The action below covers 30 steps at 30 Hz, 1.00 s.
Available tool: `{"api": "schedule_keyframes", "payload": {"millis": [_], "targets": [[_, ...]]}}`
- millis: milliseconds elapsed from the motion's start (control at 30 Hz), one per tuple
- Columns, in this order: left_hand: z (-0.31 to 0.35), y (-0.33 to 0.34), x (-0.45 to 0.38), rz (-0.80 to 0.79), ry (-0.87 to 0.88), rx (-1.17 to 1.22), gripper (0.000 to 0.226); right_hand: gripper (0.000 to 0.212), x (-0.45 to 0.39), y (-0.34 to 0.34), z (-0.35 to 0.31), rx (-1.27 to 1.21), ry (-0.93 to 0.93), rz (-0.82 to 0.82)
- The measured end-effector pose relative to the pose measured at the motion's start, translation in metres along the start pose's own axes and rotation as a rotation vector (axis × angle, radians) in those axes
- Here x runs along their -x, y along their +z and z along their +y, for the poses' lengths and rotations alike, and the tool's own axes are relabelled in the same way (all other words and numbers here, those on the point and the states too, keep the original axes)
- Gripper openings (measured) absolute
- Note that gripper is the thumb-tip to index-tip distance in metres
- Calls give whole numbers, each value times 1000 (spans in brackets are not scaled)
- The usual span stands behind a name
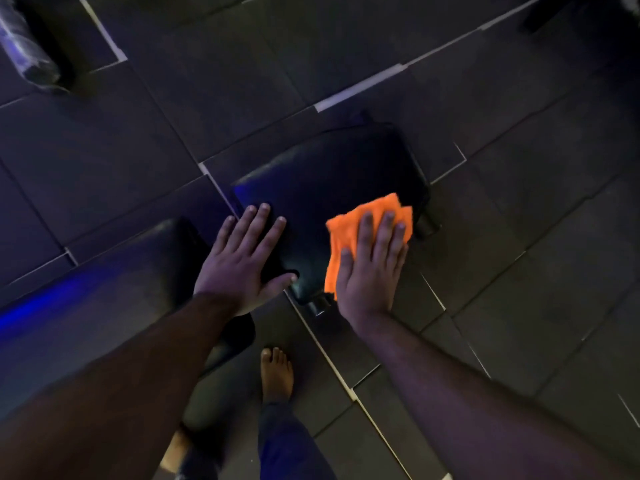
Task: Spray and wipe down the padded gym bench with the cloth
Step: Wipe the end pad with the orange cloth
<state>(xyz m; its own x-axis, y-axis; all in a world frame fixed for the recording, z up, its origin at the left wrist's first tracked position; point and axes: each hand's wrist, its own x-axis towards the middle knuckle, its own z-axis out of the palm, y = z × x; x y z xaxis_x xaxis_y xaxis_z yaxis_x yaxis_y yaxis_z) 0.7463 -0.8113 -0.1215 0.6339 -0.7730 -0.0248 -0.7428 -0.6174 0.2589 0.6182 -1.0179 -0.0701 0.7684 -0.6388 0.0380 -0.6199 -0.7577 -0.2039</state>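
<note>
On the black counter (332, 174), the right hand (369, 268) presses an orange cloth (349, 223), fingers (388, 226) spread; the left hand (239, 261) lies flat, fingers spread. A bare foot (276, 372) stands on the dim, seemingly tiled floor (519, 271).

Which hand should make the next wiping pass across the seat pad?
Right. The right hand already presses the orange cloth flat on the seat pad; the left hand lies bare on the pad's other edge, probably steadying.
</note>
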Motion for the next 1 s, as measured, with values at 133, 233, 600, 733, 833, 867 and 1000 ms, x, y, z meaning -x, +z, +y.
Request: {"api": "schedule_keyframes", "payload": {"millis": [133, 233, 600, 733, 833, 867, 1000], "targets": [[-2, 4, 1, 18, 4, -3, 104, 68, -34, -3, 8, 52, -114, 8], [-2, 5, 1, 14, 5, -4, 105, 64, -102, -13, 3, 115, -160, 21], [-3, -17, 5, 106, -7, 335, 75, 78, -30, -7, -16, 150, -343, -118], [0, -32, 9, 239, -58, 502, 72, 108, 19, 6, -20, 219, -401, -210], [1, -44, 18, 327, -117, 556, 69, 103, 17, 6, -38, 236, -430, -271], [0, -48, 25, 351, -135, 573, 66, 93, 20, 6, -44, 244, -476, -290], [-5, -59, 72, 409, -208, 616, 55, 49, 42, 3, -64, 163, -579, -339]]}}
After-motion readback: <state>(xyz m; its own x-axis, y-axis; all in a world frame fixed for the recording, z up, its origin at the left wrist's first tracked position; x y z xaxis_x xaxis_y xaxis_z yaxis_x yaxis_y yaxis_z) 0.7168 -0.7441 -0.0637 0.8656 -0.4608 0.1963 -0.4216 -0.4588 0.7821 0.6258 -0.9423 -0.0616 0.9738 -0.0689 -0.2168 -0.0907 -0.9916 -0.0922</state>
